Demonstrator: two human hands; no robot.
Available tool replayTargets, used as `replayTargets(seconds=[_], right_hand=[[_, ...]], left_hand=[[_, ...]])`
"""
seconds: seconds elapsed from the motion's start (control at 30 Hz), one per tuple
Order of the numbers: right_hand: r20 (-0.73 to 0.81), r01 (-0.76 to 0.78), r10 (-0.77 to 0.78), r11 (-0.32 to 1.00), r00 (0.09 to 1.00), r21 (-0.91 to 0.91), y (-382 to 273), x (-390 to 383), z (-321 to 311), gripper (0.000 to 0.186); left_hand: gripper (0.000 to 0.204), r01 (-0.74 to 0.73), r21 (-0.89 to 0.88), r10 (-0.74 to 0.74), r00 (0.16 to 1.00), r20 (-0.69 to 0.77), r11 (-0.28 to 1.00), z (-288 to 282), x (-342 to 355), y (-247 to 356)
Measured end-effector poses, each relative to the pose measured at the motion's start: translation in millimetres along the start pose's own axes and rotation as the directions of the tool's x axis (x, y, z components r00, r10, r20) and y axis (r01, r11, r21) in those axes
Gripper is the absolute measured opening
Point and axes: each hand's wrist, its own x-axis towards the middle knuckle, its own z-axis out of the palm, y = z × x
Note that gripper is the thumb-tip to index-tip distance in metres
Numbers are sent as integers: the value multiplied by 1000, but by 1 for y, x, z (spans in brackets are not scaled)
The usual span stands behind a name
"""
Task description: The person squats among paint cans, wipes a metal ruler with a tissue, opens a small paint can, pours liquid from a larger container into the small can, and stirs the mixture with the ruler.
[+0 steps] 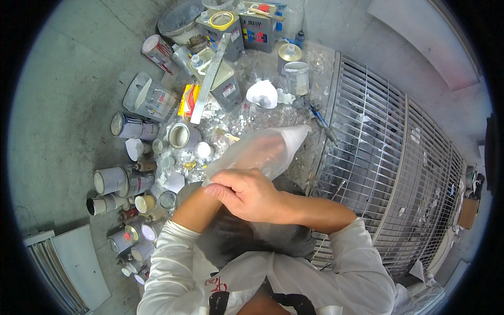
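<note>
A cloudy, see-through plastic bag (286,144) covers my left hand (257,157) and reaches to the wrist. Only a blurred, skin-coloured shape shows through the plastic, so the fingers cannot be made out. The bag's loose end extends past the hand, up and to the right. My right hand (252,197) crosses over and wraps round the left wrist at the bag's opening, its thumb lying over the bare forearm. Below both hands are my knees in dark trousers. Just beyond the bag lies a brush (227,135) on the paint-spattered floor.
Several open paint cans (184,136) crowd the floor at the left. Farther off stand square metal tins (223,84), with a long metal strip (210,79) leaning across one. A white paper cup (262,94) and a blue spray gun (320,115) lie ahead. Metal grating (378,147) spans the right.
</note>
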Motion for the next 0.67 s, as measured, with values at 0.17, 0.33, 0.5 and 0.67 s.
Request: replayTargets(seconds=[0.17,0.33,0.5,0.67], right_hand=[[34,-51,50,998,998,31,-2,0,-2,19],[-15,14,-14,1000,1000,17,0,2,1,14],[0,-30,30,999,1000,44,-2,3,0,19],[10,-50,50,998,999,36,-2,3,-2,20]], left_hand=[[65,68,-318,-72,997,-2,946,17,-4,5],[66,63,-638,-166,981,-103,768,16,-14,-17],[67,113,-616,-152,988,-12,779,11,-16,-26],[72,39,-619,-13,999,46,785,7,-13,-49]])
